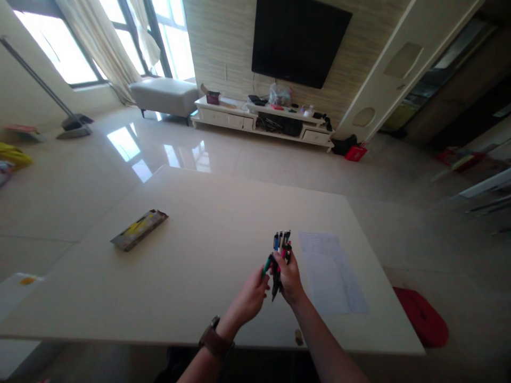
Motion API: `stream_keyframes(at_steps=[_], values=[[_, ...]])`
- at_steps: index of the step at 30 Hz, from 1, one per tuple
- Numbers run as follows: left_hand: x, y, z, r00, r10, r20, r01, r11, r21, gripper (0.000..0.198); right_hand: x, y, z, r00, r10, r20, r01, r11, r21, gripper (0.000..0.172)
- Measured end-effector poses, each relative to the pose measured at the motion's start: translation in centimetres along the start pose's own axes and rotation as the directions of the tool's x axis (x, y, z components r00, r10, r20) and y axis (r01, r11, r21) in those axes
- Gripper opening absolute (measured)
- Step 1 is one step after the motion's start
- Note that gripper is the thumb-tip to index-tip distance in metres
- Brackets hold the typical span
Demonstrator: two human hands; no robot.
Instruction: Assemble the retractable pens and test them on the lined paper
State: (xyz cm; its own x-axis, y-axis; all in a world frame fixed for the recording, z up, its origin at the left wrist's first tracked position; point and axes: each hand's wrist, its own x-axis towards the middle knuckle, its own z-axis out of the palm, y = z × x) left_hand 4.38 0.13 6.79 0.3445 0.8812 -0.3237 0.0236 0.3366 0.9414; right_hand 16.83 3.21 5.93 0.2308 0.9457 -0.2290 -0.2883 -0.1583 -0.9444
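My right hand (290, 276) is closed round a bunch of click pens (281, 244), with blue, green, pink and dark barrels showing. Their clip ends point away from me, and dark tips stick out below the fist. Just left of the bunch, my left hand (253, 292) pinches a green pen (266, 266) whose dark end touches or nearly touches the others. Both hands are above the white table (215, 255). Right of them lies a sheet of paper (331, 274), partly behind my right hand.
An opened grey and yellow box (139, 230) lies on the table's left half. Near the front edge sits a small brown object (298, 337), too small to name. A red stool (421, 317) stands beyond the right edge. Across the floor is a low TV cabinet (223, 116).
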Motion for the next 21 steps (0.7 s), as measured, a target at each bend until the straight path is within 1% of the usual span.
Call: stream_keyframes(at_steps=[1, 3, 6, 8, 11, 14, 18, 19, 21], values=[[0.1, 0.1, 0.0, 1.000, -0.008, 0.005, 0.009, 0.998, -0.056, 0.047, 0.2, 0.1, 0.4, 1.000, -0.028, -0.011, 0.028, 0.999, -0.018, 0.035], [0.4, 0.4, 0.0, 0.998, -0.039, 0.053, 0.049, 0.980, -0.193, 0.053, 0.4, 0.1, 1.1, 0.996, -0.085, -0.017, 0.083, 0.994, -0.072, 0.035], [0.8, 0.1, 0.2, 0.994, -0.083, 0.077, 0.106, 0.924, -0.366, 0.063, -0.2, -0.2, 1.8, 0.987, -0.150, 0.050, 0.157, 0.969, -0.191, 0.032], [1.0, -0.2, 0.4, 0.992, -0.095, 0.079, 0.119, 0.896, -0.428, 0.071, -0.8, -0.5, 2.2, 0.974, -0.203, 0.096, 0.222, 0.931, -0.290, 0.028], [0.9, -0.4, 0.4, 0.989, -0.054, 0.136, 0.111, 0.880, -0.461, 0.088, -1.5, -0.8, 2.3, 0.963, -0.243, 0.112, 0.268, 0.885, -0.382, 0.026], [0.4, -0.2, 0.2, 0.985, -0.007, 0.171, 0.086, 0.882, -0.462, 0.099, -1.7, -1.0, 2.2, 0.967, -0.207, 0.149, 0.251, 0.879, -0.405, 0.026], [-0.2, -0.1, -0.4, 0.985, 0.010, 0.170, 0.060, 0.914, -0.402, 0.097, -2.0, -1.3, 2.1, 0.966, -0.117, 0.231, 0.206, 0.888, -0.411, 0.030], [-0.3, -0.1, -0.4, 0.988, 0.015, 0.156, 0.047, 0.923, -0.382, 0.093, -2.1, -1.4, 2.1, 0.965, -0.103, 0.242, 0.197, 0.894, -0.402, 0.029], [-0.4, 0.0, -0.3, 0.995, 0.045, 0.086, -0.012, 0.936, -0.351, 0.082, -2.6, -1.7, 2.1, 0.963, -0.098, 0.250, 0.192, 0.903, -0.384, 0.028]])
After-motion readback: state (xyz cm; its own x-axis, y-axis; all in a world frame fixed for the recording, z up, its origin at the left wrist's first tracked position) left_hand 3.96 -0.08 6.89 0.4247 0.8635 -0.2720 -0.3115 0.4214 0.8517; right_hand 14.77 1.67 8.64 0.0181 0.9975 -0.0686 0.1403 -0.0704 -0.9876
